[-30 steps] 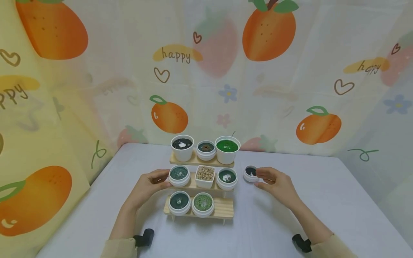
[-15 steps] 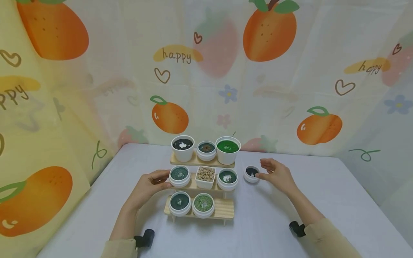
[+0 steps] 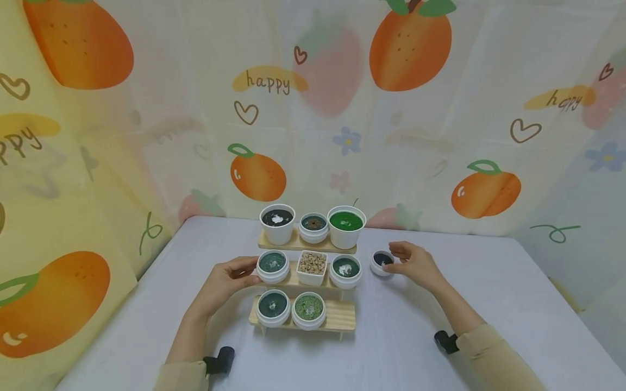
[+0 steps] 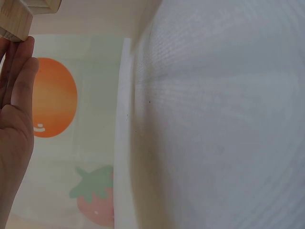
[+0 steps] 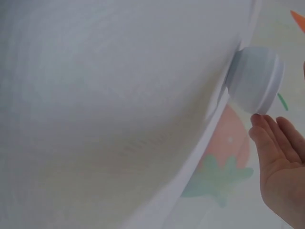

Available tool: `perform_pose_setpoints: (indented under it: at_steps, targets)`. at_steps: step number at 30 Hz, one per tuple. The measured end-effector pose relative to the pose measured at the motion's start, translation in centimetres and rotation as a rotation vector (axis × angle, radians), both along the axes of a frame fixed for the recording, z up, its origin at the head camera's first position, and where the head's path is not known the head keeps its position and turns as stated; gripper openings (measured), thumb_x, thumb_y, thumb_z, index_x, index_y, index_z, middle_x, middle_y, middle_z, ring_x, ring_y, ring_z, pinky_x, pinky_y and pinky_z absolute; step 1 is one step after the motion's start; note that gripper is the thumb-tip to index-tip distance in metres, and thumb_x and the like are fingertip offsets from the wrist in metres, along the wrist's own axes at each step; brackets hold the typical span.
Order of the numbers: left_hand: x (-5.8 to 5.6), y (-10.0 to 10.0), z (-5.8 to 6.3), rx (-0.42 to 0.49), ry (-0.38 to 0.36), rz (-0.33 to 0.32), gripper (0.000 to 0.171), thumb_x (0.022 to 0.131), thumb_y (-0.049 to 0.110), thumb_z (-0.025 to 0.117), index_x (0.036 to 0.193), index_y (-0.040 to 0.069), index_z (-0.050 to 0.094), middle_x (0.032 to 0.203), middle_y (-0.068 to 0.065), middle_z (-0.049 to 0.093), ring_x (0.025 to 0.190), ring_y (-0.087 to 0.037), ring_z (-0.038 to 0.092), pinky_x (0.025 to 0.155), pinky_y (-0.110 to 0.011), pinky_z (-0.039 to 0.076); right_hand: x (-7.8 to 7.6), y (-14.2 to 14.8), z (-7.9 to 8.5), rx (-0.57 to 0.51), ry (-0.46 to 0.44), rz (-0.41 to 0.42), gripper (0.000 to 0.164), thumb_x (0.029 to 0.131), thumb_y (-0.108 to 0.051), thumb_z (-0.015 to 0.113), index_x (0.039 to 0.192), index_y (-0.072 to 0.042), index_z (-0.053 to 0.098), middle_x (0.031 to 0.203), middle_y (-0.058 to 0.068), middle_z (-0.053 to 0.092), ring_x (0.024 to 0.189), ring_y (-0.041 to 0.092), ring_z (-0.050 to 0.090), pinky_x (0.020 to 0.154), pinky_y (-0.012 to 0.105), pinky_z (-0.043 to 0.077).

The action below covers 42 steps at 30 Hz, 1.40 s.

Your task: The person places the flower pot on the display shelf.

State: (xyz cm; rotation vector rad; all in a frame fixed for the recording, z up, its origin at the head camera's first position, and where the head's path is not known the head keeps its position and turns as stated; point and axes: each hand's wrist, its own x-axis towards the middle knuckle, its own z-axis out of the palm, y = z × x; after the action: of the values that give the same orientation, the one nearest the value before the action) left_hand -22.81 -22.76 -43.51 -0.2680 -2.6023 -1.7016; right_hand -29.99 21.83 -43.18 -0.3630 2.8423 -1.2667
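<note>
My left hand (image 3: 229,278) is at the left end of the three-tier wooden stand. In the left wrist view its fairly straight fingers touch the wooden shelf end (image 4: 15,23), beside a white cup of dark green (image 3: 273,264) on the middle tier. My right hand (image 3: 415,265) is at a small white cup with dark contents (image 3: 381,263), standing on the table right of the stand. The thumb overlaps the cup's near right rim, while the fingers extend behind it, not wrapped around. In the right wrist view the fingertips meet the cup's rim (image 5: 269,83).
The middle tier also bears a square cup of beige bits (image 3: 311,265) and a round cup (image 3: 345,269). Two cups, one of them speckled green (image 3: 308,308), stand on the front shelf (image 3: 340,315). The back tier bears taller cups (image 3: 346,222). A printed curtain hangs behind.
My right hand's fingers have lifted off the small cup's right side and spread; the hand drew back, then moved slightly left towards it again. The cup and my left hand stay put.
</note>
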Motion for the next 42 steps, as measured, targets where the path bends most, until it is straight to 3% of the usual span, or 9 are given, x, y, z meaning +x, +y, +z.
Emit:
perform_pose_setpoints:
  at_steps: [9,24,42]
  targets:
    - [0.0,0.0,0.0,-0.01,-0.004,0.007,0.051,0.083,0.025,0.08,0.129,0.011,0.065,0.132,-0.012,0.066,0.104,0.012,0.059,0.094,-0.008,0.047,0.0,-0.1,-0.4,0.059,-0.034,-0.004,0.069,0.082,-0.031,0.079,0.138,0.0,0.052,0.14,0.021,0.058,0.128,0.04,0.057,0.109,0.052,0.048]
    - [0.1,0.0,-0.1,-0.011,-0.002,0.006,0.051,0.083,0.025,0.08,0.13,0.01,0.065,0.133,-0.013,0.065,0.103,0.014,0.059,0.093,-0.008,0.047,-0.2,-0.3,-1.0,0.133,0.026,0.004,0.065,0.08,-0.031,0.08,0.132,0.0,0.058,0.129,0.024,0.065,0.116,0.041,0.063,0.1,0.053,0.053]
    - [0.1,0.0,0.0,-0.016,-0.01,0.012,0.051,0.083,0.026,0.08,0.13,0.011,0.065,0.133,-0.012,0.065,0.105,0.013,0.058,0.094,-0.008,0.047,-0.2,-1.0,-1.1,0.152,0.035,-0.036,0.06,0.078,-0.029,0.082,0.126,0.002,0.061,0.12,0.023,0.069,0.107,0.033,0.069,0.089,0.044,0.057]
